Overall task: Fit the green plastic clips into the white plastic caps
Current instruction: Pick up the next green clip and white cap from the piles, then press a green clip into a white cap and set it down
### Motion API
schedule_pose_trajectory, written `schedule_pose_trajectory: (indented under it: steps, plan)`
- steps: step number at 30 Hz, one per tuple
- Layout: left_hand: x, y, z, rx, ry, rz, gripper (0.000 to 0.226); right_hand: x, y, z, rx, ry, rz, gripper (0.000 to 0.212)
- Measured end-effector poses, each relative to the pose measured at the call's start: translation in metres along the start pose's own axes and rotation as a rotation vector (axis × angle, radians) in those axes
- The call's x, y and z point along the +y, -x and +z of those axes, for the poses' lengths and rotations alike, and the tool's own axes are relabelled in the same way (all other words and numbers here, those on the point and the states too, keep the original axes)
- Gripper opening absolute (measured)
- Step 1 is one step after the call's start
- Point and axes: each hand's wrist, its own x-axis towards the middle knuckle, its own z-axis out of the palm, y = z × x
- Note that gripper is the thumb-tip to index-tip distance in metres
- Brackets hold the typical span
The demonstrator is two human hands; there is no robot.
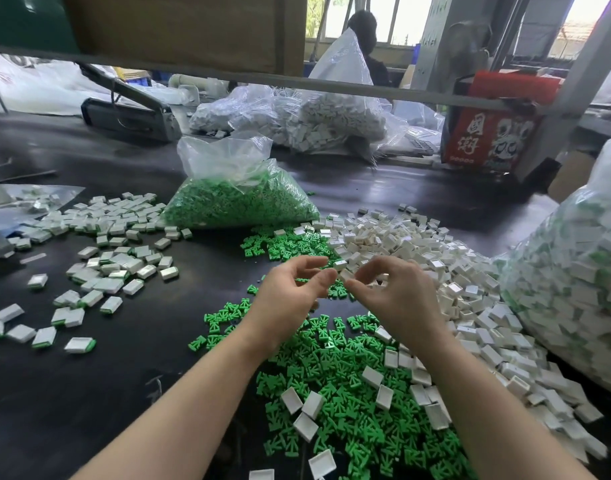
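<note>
A white plastic cap is pinched at frame centre between the right hand and left hand. The dark counter is strewn with green plastic clips; a bagged supply is seen above, windows behind.

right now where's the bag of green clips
In the head view the bag of green clips sits centre-left on the black table, beyond both hands, between the finished pieces and the white caps.

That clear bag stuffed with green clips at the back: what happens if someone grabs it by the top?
The bag of green clips would probably sag and shift: its film is thin and crinkled, its contents loose. It looks heavy for one hand. Its mouth seems open, so clips might spill.
</note>
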Motion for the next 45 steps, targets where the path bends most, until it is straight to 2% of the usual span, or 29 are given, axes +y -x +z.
schedule_pose_trajectory:
  steps: [2,5,6,8,11,17,20,23,26,30,34,39,45]
  plan:
    - [-0.001,0.002,0.008,-0.050,0.141,-0.035,0.025,-0.009,0.000,0.000,-0.044,-0.105,-0.077,0.022]
    - [-0.001,0.002,0.006,0.048,0.202,-0.023,0.015,-0.012,0.000,-0.002,-0.145,-0.188,-0.077,0.020]
    - [-0.001,0.001,0.004,0.084,0.222,-0.034,0.015,-0.010,-0.001,-0.005,-0.185,-0.167,-0.040,0.018]
    - [0.000,-0.001,0.000,0.127,0.223,-0.035,0.013,-0.005,-0.003,-0.010,-0.312,0.026,0.037,0.015]
    - [0.002,-0.001,-0.002,0.145,0.168,0.000,0.023,-0.005,-0.002,-0.010,-0.492,0.260,0.082,0.016]
    - [0.003,0.003,0.000,0.088,0.123,0.071,0.021,-0.010,-0.002,-0.003,-0.480,0.329,0.047,0.013]
    - [0.005,0.003,0.000,0.076,0.153,0.115,0.024,-0.008,-0.001,-0.006,-0.361,0.163,0.055,0.014]
    - [0.007,0.003,0.001,0.058,0.208,0.143,0.022,-0.010,-0.003,-0.010,-0.210,-0.236,0.105,0.012]
    - [0.006,0.003,0.002,0.074,0.292,0.108,0.014,-0.013,-0.003,-0.013,-0.173,-0.625,0.173,0.010]
    - [0.005,0.001,0.001,0.113,0.372,0.032,0.019,-0.015,-0.005,-0.015,-0.166,-0.926,0.287,0.025]
    - [0.006,0.000,-0.001,0.142,0.466,0.000,0.024,-0.016,-0.005,-0.013,-0.224,-1.068,0.331,0.034]
    - [0.007,0.000,-0.001,0.135,0.636,-0.071,0.020,-0.017,-0.005,-0.010,-0.249,-1.222,0.327,0.024]
    - [0.009,0.001,0.001,0.096,0.734,-0.095,0.018,-0.020,-0.001,-0.008,-0.248,-1.108,0.223,0.014]
